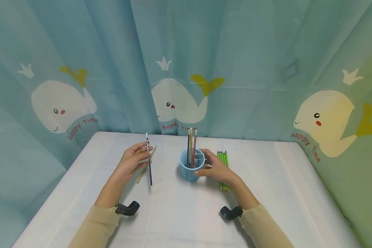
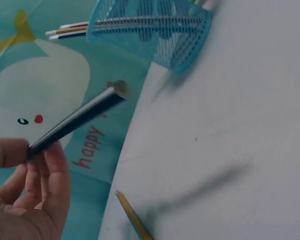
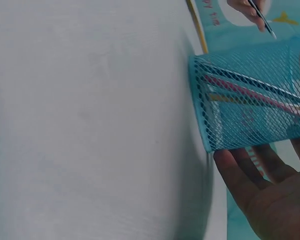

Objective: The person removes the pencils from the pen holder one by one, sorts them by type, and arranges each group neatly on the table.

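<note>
My left hand pinches a dark blue pencil between thumb and fingers, held above the white table. In the left wrist view the blunt end of that pencil points toward the camera. A gold pencil lies on the table beneath this hand. With its fingers and thumb around the side, my right hand holds a light blue mesh pencil cup. Three pencils, dark, gold and red, stand in the cup; their lower ends show through the mesh in the right wrist view.
Several green pencils lie side by side on the table, right of the cup and partly behind the right wrist. A curtain with whale pictures hangs behind the table. A dark device is strapped to each wrist.
</note>
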A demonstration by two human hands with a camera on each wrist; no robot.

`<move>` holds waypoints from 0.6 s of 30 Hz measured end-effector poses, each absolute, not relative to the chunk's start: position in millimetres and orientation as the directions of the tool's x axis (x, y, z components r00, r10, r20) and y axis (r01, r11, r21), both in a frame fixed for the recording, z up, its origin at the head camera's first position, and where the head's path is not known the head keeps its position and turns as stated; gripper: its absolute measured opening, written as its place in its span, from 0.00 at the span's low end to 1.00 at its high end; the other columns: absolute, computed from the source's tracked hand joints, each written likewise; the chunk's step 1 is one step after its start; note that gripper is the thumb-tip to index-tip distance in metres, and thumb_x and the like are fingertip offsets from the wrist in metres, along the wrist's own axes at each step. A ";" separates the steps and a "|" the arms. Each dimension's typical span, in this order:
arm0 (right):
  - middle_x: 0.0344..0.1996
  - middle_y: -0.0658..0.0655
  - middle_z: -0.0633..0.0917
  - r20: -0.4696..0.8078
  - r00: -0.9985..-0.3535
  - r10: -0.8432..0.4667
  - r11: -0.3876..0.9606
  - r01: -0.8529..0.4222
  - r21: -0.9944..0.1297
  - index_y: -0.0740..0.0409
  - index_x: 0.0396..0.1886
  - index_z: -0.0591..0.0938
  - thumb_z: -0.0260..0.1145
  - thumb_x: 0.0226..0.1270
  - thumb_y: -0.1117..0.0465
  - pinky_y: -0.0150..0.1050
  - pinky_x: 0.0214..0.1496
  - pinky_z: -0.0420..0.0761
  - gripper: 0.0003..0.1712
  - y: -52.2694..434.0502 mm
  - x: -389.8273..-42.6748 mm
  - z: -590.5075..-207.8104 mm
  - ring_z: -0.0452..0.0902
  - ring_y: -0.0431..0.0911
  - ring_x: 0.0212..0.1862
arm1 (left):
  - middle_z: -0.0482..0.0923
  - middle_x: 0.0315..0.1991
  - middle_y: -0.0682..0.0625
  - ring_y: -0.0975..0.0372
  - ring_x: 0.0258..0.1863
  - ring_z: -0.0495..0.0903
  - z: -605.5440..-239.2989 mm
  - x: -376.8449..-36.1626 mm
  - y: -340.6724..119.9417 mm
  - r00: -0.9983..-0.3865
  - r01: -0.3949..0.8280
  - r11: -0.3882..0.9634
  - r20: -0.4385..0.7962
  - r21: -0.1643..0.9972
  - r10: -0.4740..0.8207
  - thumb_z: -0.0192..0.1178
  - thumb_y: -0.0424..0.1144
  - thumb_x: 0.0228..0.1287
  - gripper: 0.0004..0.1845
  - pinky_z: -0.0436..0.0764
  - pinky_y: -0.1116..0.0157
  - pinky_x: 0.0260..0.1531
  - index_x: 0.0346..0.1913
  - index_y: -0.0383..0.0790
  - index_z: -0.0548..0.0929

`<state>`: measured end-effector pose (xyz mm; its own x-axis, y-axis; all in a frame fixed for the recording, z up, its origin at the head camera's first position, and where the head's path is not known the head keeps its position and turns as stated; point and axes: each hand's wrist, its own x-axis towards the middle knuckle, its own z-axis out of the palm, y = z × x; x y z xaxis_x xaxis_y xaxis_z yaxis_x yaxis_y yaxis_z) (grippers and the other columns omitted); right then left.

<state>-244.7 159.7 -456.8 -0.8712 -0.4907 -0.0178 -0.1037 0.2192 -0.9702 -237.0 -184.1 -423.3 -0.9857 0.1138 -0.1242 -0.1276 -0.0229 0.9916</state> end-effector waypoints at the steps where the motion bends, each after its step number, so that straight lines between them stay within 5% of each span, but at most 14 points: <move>1: 0.67 0.57 0.73 -0.019 -0.875 -0.485 0.219 -0.101 -0.970 0.49 0.72 0.65 0.79 0.55 0.61 0.60 0.70 0.69 0.47 158.8 -244.7 -457.4 0.69 0.59 0.68 | 0.81 0.53 0.54 0.65 0.46 0.81 -423.6 -237.9 -183.3 -0.985 -0.123 0.017 -0.124 0.992 0.117 0.55 0.31 0.73 0.28 0.85 0.68 0.44 0.73 0.32 0.63; 7: 0.66 0.57 0.74 -0.014 -0.880 -0.474 0.219 -0.103 -0.970 0.49 0.72 0.66 0.79 0.55 0.62 0.60 0.71 0.69 0.46 157.3 -245.5 -459.1 0.70 0.58 0.68 | 0.73 0.64 0.35 0.61 0.47 0.82 -426.3 -242.9 -180.7 -0.980 -0.101 0.249 -0.139 0.963 0.144 0.57 0.31 0.71 0.28 0.84 0.64 0.45 0.72 0.34 0.67; 18: 0.66 0.56 0.74 -0.025 -0.877 -0.480 0.209 -0.087 -0.974 0.49 0.71 0.66 0.78 0.54 0.62 0.59 0.71 0.68 0.46 158.9 -246.1 -456.8 0.70 0.58 0.68 | 0.76 0.58 0.35 0.58 0.42 0.81 -439.1 -260.5 -180.3 -0.980 -0.083 0.407 -0.148 0.909 0.130 0.61 0.32 0.69 0.27 0.85 0.64 0.39 0.69 0.35 0.72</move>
<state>-246.1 158.9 -456.8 -0.8768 -0.4803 -0.0248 -0.0872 0.2094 -0.9739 -260.5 -180.3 -439.1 -0.9803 0.1304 -0.1483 -0.0834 0.4073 0.9095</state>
